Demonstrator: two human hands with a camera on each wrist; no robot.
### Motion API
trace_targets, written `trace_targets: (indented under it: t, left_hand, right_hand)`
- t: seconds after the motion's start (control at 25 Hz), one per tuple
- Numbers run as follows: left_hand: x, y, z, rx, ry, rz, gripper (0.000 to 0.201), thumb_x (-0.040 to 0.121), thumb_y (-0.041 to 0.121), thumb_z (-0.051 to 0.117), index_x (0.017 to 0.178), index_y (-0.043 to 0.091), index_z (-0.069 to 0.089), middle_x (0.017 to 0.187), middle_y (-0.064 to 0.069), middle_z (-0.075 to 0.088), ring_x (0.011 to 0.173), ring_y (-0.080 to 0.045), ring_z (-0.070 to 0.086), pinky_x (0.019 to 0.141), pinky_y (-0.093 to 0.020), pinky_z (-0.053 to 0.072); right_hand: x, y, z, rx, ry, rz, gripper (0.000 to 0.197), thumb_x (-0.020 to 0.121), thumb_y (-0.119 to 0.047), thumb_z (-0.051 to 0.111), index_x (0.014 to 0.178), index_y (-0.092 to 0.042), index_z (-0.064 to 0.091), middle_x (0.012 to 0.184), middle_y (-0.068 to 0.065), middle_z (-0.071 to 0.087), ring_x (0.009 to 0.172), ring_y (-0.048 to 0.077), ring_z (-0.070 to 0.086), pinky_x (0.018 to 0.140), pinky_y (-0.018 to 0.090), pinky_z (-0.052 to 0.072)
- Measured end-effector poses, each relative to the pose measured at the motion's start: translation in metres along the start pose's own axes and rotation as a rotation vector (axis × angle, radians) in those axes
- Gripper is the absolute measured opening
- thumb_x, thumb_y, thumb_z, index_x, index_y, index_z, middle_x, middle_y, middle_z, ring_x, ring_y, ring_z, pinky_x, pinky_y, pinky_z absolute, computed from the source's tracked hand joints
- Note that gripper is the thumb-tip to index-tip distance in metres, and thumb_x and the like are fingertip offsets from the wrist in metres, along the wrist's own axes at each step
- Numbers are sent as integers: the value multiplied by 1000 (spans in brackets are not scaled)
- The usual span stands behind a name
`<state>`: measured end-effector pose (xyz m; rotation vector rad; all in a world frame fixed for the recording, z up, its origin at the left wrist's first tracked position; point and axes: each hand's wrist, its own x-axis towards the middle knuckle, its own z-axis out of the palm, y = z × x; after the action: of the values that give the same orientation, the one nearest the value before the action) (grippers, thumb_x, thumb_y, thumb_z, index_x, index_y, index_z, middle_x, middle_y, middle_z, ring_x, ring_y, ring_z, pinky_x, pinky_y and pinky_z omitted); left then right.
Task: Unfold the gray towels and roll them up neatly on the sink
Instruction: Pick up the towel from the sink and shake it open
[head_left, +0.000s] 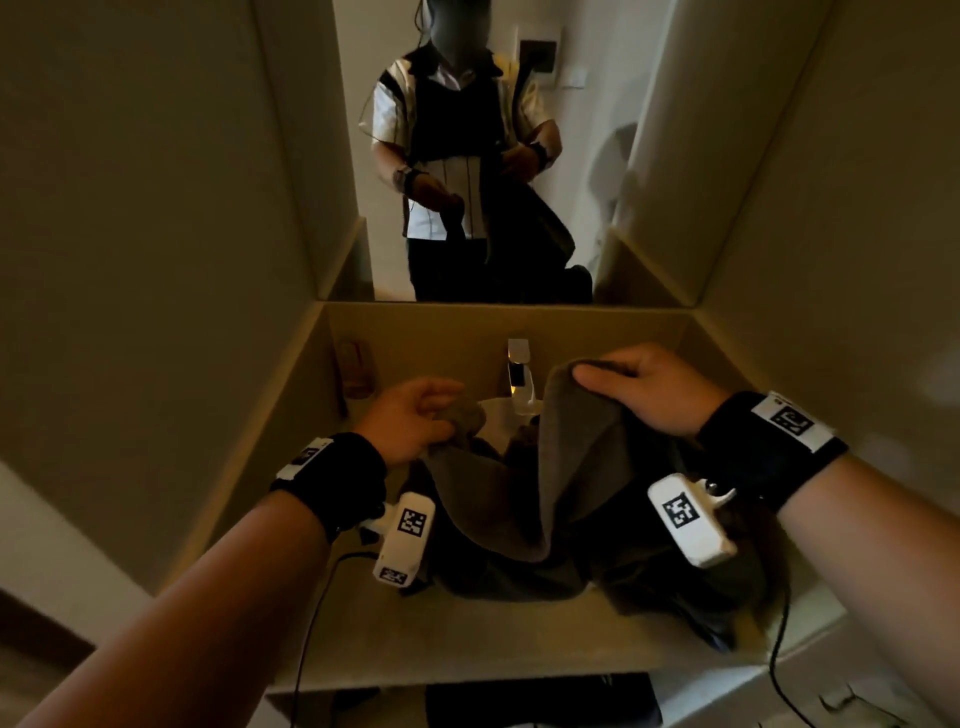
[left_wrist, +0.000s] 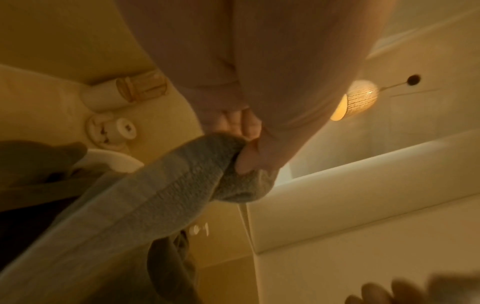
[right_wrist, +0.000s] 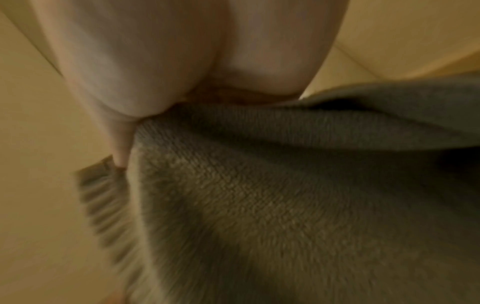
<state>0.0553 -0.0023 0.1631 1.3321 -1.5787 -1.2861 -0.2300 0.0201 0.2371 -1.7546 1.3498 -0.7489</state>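
Note:
A gray towel (head_left: 524, 478) hangs between my two hands above the sink counter (head_left: 467, 639). My left hand (head_left: 415, 415) pinches one bunched corner of it at the left; the left wrist view shows the thumb and fingers (left_wrist: 249, 148) closed on the gray towel (left_wrist: 161, 197). My right hand (head_left: 639, 389) grips the upper edge at the right, held higher, near the tap. In the right wrist view the gray towel (right_wrist: 259, 195) fills the frame under my right hand (right_wrist: 122, 144). More dark gray cloth (head_left: 675, 571) lies piled on the counter beneath.
A chrome tap (head_left: 519, 374) stands at the back behind the white basin (head_left: 498, 415). An amber bottle (head_left: 356, 369) stands at the back left. Beige walls enclose the niche on both sides, and a mirror (head_left: 467, 156) above reflects a person.

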Motion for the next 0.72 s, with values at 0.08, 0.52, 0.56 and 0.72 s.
trace_targets:
  t: [0.08, 0.52, 0.56, 0.72]
  left_hand:
    - [2, -12, -1, -16, 9, -17, 43, 87, -11, 65, 126, 6, 59, 99, 2, 65, 93, -6, 68, 69, -11, 53]
    - [8, -11, -4, -154, -96, 95, 28, 96, -10, 51, 96, 17, 60, 81, 2, 70, 74, -9, 65, 70, -22, 52]
    - [8, -5, 1, -184, -110, 107, 28, 96, -11, 50, 96, 15, 59, 79, 5, 70, 71, -5, 65, 67, -19, 51]
    - [9, 14, 17, -237, -138, 145, 27, 97, -11, 47, 99, 14, 57, 75, 9, 72, 68, -2, 66, 63, -15, 51]
  right_hand:
    - [6, -1, 18, 17, -18, -33, 18, 96, -28, 58, 85, -19, 69, 78, -8, 70, 77, 7, 66, 74, 25, 50]
    - [25, 1, 59, 29, -95, -90, 7, 96, -16, 59, 95, -13, 65, 85, -4, 69, 83, 0, 66, 74, -3, 40]
    - [28, 2, 61, 73, -104, -96, 6, 96, -13, 59, 100, -11, 63, 86, -3, 69, 83, 1, 67, 76, 2, 43]
    - [38, 9, 58, 277, -124, -74, 33, 98, -15, 55, 131, -18, 55, 109, 6, 72, 104, 16, 69, 88, 26, 54]
